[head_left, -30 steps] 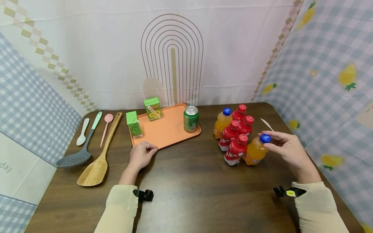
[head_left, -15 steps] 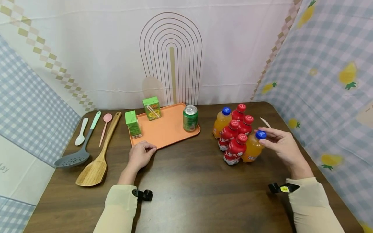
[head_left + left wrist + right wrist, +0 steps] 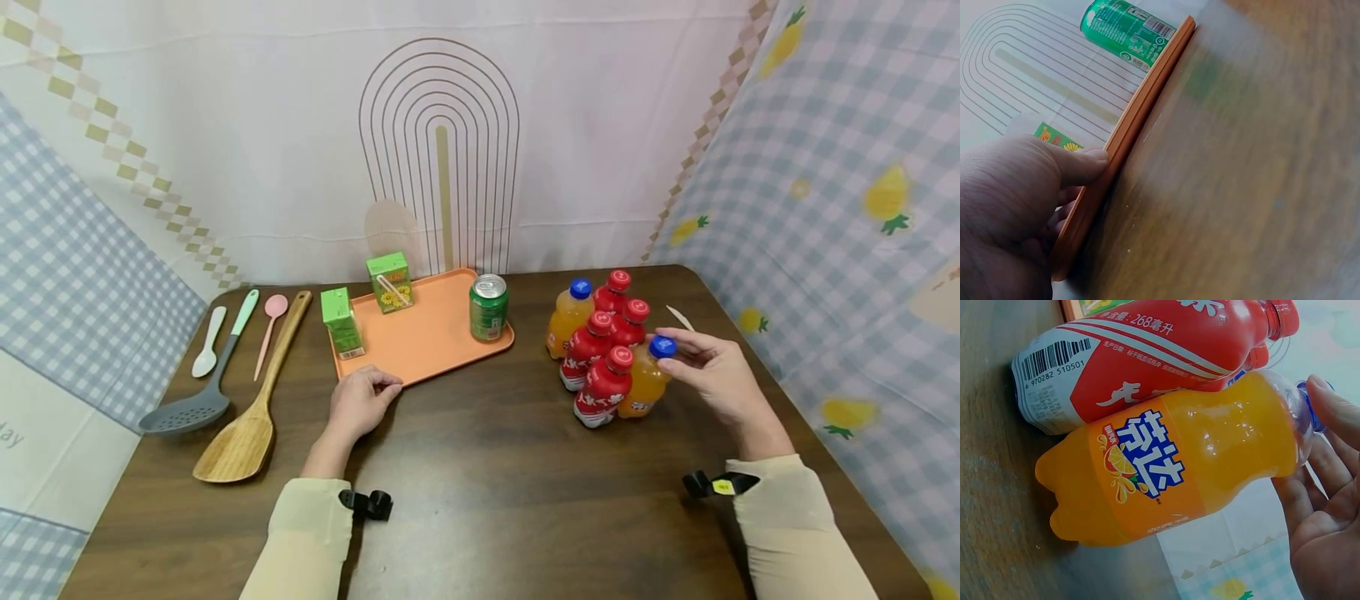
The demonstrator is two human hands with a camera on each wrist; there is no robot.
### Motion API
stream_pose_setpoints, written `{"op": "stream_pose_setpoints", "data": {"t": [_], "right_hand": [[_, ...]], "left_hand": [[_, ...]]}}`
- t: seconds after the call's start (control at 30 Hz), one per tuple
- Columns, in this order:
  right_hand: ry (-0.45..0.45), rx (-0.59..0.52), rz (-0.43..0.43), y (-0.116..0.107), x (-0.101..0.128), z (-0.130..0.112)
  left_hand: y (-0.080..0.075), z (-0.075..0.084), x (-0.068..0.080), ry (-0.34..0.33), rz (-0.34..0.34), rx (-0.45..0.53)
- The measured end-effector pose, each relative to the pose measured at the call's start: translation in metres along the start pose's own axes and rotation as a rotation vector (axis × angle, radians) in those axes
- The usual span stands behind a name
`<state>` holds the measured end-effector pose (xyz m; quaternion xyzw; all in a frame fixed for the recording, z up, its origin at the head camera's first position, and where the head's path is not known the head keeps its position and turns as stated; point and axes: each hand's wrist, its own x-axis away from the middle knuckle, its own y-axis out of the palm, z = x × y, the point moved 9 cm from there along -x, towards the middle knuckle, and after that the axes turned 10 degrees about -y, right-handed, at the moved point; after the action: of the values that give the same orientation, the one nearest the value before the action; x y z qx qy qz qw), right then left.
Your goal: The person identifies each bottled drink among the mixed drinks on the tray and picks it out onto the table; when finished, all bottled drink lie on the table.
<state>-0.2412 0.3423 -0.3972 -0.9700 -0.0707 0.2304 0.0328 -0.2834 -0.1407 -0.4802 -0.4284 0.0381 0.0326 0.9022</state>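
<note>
My right hand pinches a blue-capped orange soda bottle near its cap, thumb on one side and fingers on the other. In the right wrist view, that orange soda bottle lies right alongside a red drink bottle. Several red-capped bottles and a second orange soda bottle stand grouped to its left. My left hand is at the front edge of an orange tray. The left wrist view shows its thumb on the tray's rim, with curled fingers behind it.
Two green drink cartons and a green can stand on the tray. At the left lie a wooden spatula, a grey slotted turner, a pink spoon and a white spoon. A pale knife lies behind the right hand.
My right hand has shifted left with the orange soda bottle, bringing it closer in against the red bottles. The left hand stays at the tray's edge.
</note>
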Motion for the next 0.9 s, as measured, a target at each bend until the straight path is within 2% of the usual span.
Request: {"op": "stream_pose_setpoints", "data": {"t": [0.37, 0.67, 0.9], "right_hand": [[-0.006, 0.007, -0.003, -0.001, -0.005, 0.004], [-0.029, -0.033, 0.003, -0.004, -0.005, 0.003], [-0.052, -0.02, 0.05, -0.011, -0.005, -0.004]], "left_hand": [[0.0, 0.0, -0.002, -0.005, 0.0, -0.001], [0.001, 0.003, -0.005, 0.002, -0.002, 0.0], [0.001, 0.0, -0.003, -0.004, 0.0, -0.004]]}}
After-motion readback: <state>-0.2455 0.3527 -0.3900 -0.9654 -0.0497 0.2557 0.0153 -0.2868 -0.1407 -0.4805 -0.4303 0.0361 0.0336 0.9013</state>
